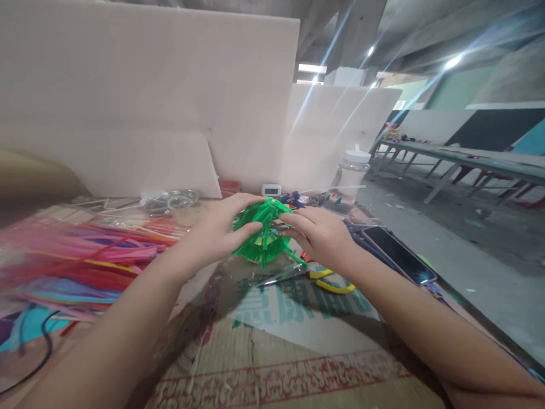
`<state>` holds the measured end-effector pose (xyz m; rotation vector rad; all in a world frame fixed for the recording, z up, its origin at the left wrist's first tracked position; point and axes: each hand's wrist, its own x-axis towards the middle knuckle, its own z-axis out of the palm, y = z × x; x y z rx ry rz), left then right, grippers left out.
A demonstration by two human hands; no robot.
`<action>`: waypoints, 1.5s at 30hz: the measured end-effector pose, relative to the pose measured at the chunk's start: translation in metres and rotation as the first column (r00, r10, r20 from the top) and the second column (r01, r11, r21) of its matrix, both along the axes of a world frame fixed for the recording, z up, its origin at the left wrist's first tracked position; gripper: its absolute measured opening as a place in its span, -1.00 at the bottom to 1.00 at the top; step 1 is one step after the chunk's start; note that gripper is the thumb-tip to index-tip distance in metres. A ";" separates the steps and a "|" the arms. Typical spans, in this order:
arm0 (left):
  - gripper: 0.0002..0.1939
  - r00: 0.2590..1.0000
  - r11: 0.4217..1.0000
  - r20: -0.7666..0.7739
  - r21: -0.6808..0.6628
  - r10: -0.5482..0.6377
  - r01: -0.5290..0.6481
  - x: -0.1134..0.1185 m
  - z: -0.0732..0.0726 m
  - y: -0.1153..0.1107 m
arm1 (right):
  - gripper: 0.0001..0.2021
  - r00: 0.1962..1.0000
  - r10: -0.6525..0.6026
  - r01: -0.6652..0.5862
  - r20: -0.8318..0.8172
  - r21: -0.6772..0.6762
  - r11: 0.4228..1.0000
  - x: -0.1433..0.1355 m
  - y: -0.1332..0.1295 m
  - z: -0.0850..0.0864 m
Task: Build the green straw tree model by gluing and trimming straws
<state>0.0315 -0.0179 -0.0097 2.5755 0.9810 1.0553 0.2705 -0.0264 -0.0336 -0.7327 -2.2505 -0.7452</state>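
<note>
A bright green, layered, fringed object (263,250) is held up over the middle of the table, between both hands. My left hand (225,230) wraps round its left side, with the thumb on the front. From the right, my right hand (317,230) has its fingers bent against the upper right part; what lies between those fingertips is too small to tell. Just below, scissors with yellow handles (332,282) rest on the tabletop, their blades pointing left.
Colourful strips (106,250) are heaped at the left. A phone (400,255) lies at the right edge, near a clear bottle with a white lid (355,165). Behind stand a small white device (271,190) and tall white boards (170,85).
</note>
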 end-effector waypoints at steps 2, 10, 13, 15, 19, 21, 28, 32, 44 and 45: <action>-0.62 1.000 1.000 -0.012 0.009 -0.003 0.003 0.000 0.000 0.000 | -0.78 1.000 0.005 -0.005 -0.005 0.017 1.000 0.001 0.000 0.000; -0.61 1.000 1.000 -0.019 0.015 -0.011 0.011 -0.002 0.000 0.001 | -0.78 0.998 0.036 -0.034 -0.056 0.024 0.999 0.001 -0.003 0.003; -0.62 1.000 1.000 -0.021 0.013 -0.009 0.009 -0.001 0.000 0.000 | -0.78 0.998 -0.002 0.004 -0.066 0.036 0.999 0.001 -0.006 0.006; -0.62 1.000 1.000 -0.025 0.020 -0.015 0.015 -0.001 0.001 0.000 | -0.77 0.998 -0.030 0.033 -0.051 0.049 0.998 0.001 -0.007 0.008; -0.64 1.000 0.999 -0.026 0.038 -0.013 0.014 0.001 0.002 -0.002 | -0.76 0.995 -0.096 0.095 0.003 0.115 0.989 0.001 -0.008 0.012; -0.63 1.000 0.999 -0.027 0.050 -0.001 0.002 0.002 0.002 -0.002 | -0.75 0.992 -0.120 0.115 0.030 0.150 0.982 0.002 -0.008 0.013; -0.62 0.998 0.996 -0.059 0.088 0.023 -0.018 0.002 0.001 -0.004 | -0.75 0.989 -0.132 0.120 0.066 0.155 0.981 0.006 -0.007 0.013; -0.63 0.998 0.997 -0.057 0.081 0.025 -0.020 0.003 0.002 -0.005 | -0.76 0.990 -0.127 0.116 0.065 0.152 0.982 0.006 -0.007 0.013; -0.63 1.000 1.000 -0.028 0.029 -0.008 0.009 0.001 0.001 0.000 | -0.76 0.995 -0.069 0.076 -0.077 0.089 0.993 0.007 -0.006 0.017; -0.63 1.000 1.000 -0.027 0.030 -0.010 0.010 0.001 0.001 0.000 | -0.75 0.995 -0.074 0.080 -0.071 0.088 0.993 0.007 -0.006 0.017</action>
